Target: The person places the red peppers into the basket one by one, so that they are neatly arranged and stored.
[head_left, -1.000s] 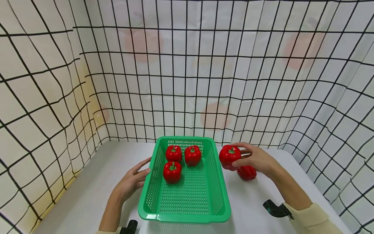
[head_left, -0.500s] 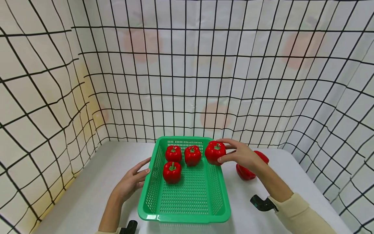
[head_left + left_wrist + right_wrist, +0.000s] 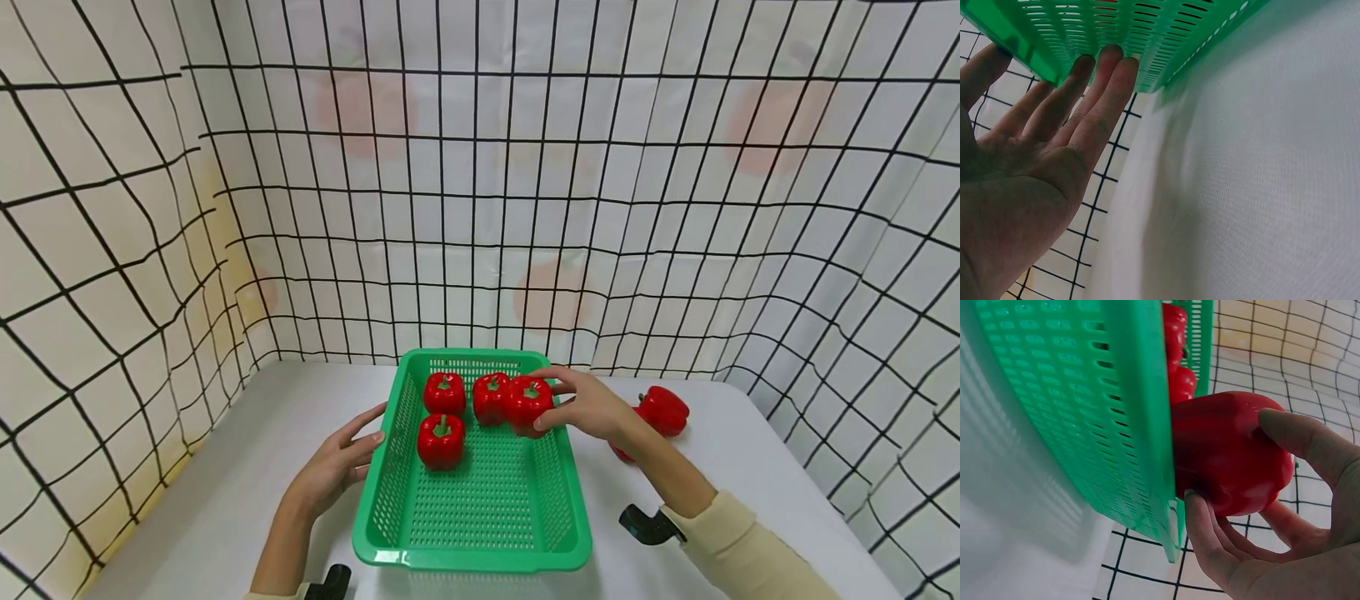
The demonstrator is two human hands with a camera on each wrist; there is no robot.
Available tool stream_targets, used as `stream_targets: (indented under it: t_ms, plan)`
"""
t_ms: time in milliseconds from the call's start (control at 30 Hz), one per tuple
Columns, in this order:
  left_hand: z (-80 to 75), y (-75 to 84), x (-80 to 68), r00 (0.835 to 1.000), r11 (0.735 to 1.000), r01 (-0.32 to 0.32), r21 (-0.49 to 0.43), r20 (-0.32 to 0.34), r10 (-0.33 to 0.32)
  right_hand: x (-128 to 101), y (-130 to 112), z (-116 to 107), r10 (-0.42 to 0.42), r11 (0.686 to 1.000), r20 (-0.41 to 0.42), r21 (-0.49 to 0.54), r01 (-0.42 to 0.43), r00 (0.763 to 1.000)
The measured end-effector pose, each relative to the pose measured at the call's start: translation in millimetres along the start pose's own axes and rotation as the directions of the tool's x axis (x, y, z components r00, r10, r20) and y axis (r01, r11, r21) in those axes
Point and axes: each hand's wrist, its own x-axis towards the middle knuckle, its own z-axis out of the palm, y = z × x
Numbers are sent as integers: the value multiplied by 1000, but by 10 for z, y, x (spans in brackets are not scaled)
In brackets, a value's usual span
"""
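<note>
My right hand (image 3: 583,406) grips a red bell pepper (image 3: 529,403) and holds it just inside the right wall of the green basket (image 3: 558,492). The right wrist view shows the pepper (image 3: 1229,450) wrapped by thumb and fingers beside the basket wall (image 3: 1116,406). Three red peppers lie in the basket: two at the back (image 3: 446,392) (image 3: 487,397) and one in front of them (image 3: 440,441). My left hand (image 3: 341,462) rests with straight fingers (image 3: 1094,81) against the basket's left wall (image 3: 1147,37). Another red pepper (image 3: 663,410) lies on the white table to the right.
The white table (image 3: 225,500) is enclosed by a grid-patterned cloth (image 3: 480,208) at the back and both sides. A second red shape (image 3: 619,451) shows partly behind my right forearm. Black wrist mounts (image 3: 645,527) (image 3: 333,581) are visible near the table's front.
My right hand has carried its pepper leftward from the table, over the basket's right rim, and down into the basket. The left hand has stayed on the basket's wall.
</note>
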Motion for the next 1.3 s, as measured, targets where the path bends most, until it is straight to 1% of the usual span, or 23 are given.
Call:
stream_targets:
  t_ms: [133,300,600,767,967,1100,1300]
  plan:
    - [-3,4,-3,1000,1000,-5,6,6,5,16,-4,72,24,1000,-9,17,-24,1000]
    - [-7,4,-8,1000,1000,-4,12,5,4,44,-25,154,-3,1000,-4,18,3,1000]
    - [0,-2,-26,1000,1000,17,-1,-16,-17,90,-50,301,30,999,-18,-31,-31,999]
    - [11,-9,-18,1000,1000,2,13,-1,-2,103,-3,364,33,998,-27,-53,-34,999]
    - [29,-7,-7,1000,1000,14,5,-20,-14,112,77,403,35,999,-24,-39,-36,999]
    - [26,-15,-8,999,1000,20,5,-30,-20,136,104,447,31,997,-31,-65,-33,999]
    - [-2,-12,-5,999,1000,16,8,-32,-16,159,104,501,35,990,-44,-133,-40,998]
